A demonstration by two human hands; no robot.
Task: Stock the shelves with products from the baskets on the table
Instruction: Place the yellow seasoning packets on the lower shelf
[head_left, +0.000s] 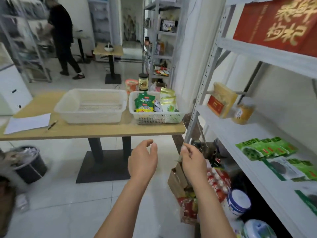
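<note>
Two white plastic baskets stand on the wooden table (96,130). The left basket (68,115) holds nothing. The right basket (154,118) holds green packets (143,103) and gold-and-white pouches (168,100). A white shelf unit (257,170) on the right carries green packets (264,148), a yellow noodle pack (223,100) and an orange jar (242,112). My left hand (143,160) hangs in front of the table with loosely curled fingers and holds nothing. My right hand (193,160) is beside the shelf post, fingers loosely curled, nothing in it.
A cup (131,85) and a dark-lidded jar (143,81) stand behind the right basket. Paper (27,123) and a pen (52,125) lie on the table's left. A bin (29,164) sits on the floor. Boxes and tubs (238,201) crowd the shelf's bottom. A person (63,40) stands far back.
</note>
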